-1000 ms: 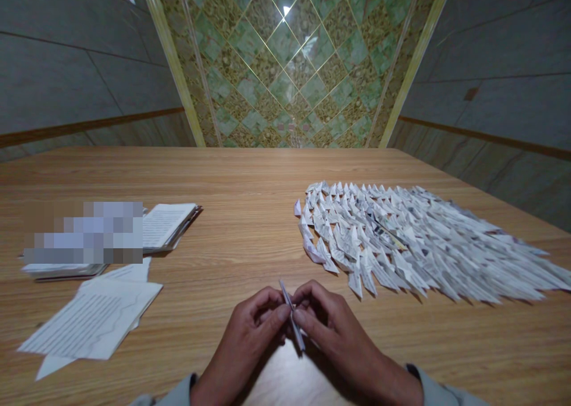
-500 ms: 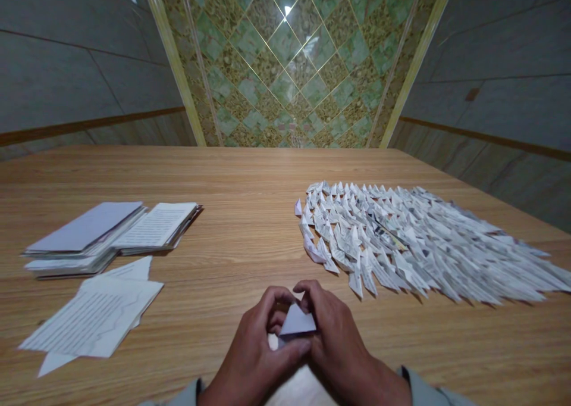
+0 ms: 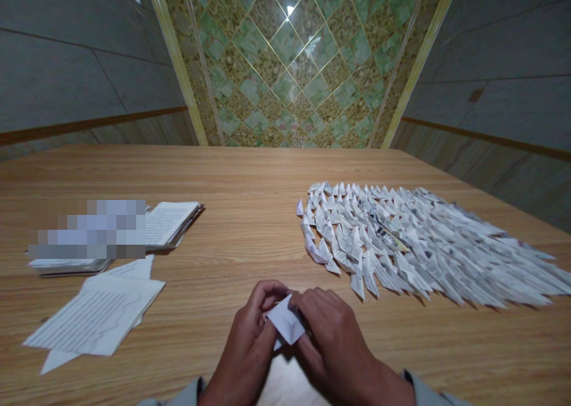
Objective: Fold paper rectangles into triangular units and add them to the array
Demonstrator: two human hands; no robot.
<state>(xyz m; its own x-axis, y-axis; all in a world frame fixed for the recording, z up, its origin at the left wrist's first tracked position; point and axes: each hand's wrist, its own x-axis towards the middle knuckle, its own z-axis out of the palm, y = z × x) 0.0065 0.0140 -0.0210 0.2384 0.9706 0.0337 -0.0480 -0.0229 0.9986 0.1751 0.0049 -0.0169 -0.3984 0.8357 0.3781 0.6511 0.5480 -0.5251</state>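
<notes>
Left hand (image 3: 247, 328) and right hand (image 3: 332, 334) hold a small folded white paper (image 3: 285, 319) in a narrow pinch over the desk's (image 3: 250, 230) near edge. Dense overlapping folded printed-paper pieces (image 3: 401, 245) lie toward the right edge; loose printed sheets (image 3: 93, 317) and an open paper stack (image 3: 172, 224) lie toward the left.

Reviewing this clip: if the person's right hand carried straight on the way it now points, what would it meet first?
The right hand would meet the folded white paper first, since it already touches it; the left hand lies just beyond, though depth is hard to judge.
</notes>
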